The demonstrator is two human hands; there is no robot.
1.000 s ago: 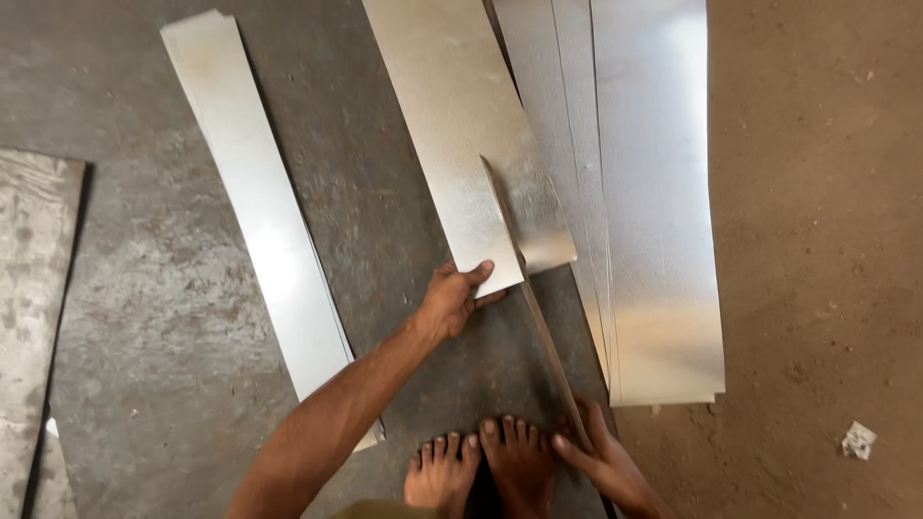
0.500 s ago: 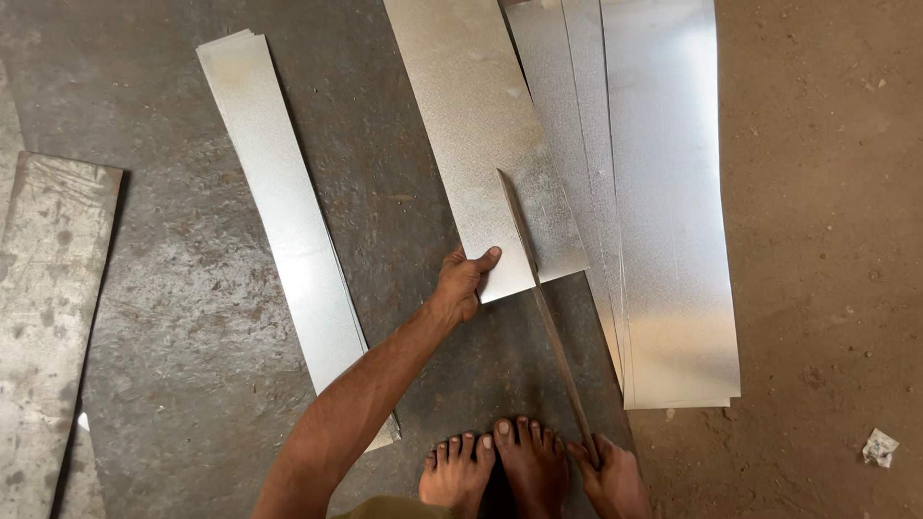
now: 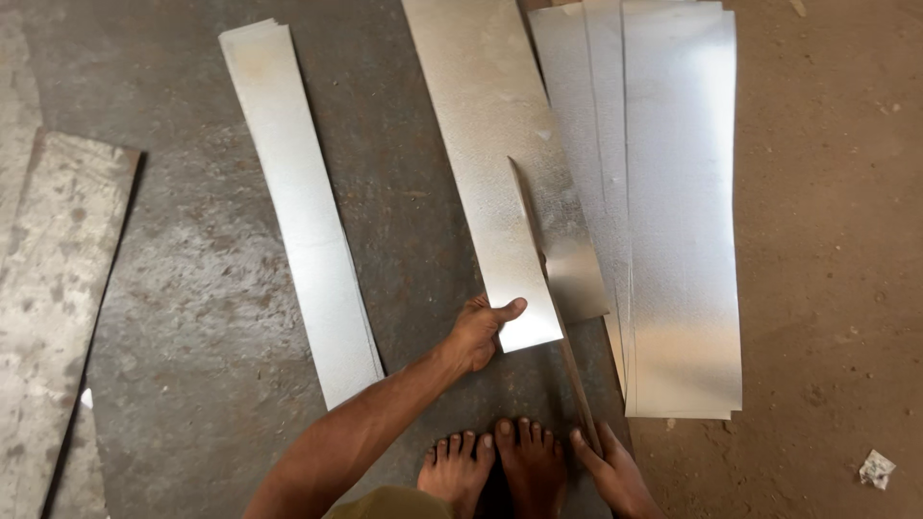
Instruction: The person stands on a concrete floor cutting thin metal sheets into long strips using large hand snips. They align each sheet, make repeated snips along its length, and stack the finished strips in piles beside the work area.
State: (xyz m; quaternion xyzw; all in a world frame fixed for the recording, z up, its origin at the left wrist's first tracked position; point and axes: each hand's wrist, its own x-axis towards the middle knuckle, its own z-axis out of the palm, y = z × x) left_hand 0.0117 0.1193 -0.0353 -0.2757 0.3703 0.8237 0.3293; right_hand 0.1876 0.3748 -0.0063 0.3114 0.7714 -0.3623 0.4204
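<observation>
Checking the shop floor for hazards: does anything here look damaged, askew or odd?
Yes. The metal sheet the left hand grips is split lengthwise, shears in the right hand standing in the cut. Bare feet sit right beside its edge.

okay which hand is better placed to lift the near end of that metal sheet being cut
Left. The left hand already grips the near corner of the metal sheet, while the right hand holds the long shears.

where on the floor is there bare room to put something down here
Bare floor lies between the narrow strip and the sheet the left hand grips, between the strip and the dull plate, and on the brown floor right of the stack. Crowded: around the feet, right hand and shears.
</observation>
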